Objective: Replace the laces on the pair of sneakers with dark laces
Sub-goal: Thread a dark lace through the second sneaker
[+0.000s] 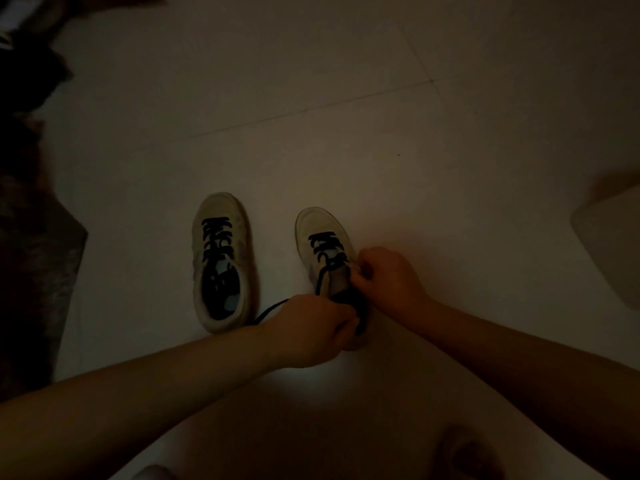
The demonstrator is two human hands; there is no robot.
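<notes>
Sneakers sit side by side on the pale floor (346, 133) in the lower middle of the frame, toes pointing up the picture. The left sneaker (221, 261) already carries a dark lace (216, 237) through its eyelets and stands untouched. The right sneaker (329, 258) is laced only over its front rows. The right hand (388, 278) curls its fingers at the upper eyelets, apparently pinching the lace there, though the dim light makes this hard to confirm. The left hand (311, 330) grips the heel end of this shoe with curled fingers, and a loose lace end (273, 310) trails out to the left of it.

The risk from here is uneven lacing: in this poor light an eyelet could be skipped, or the trailing end pulled too short to tie. If the left hand eases off, the shoe may twist and the lace tip miss its hole.
</notes>
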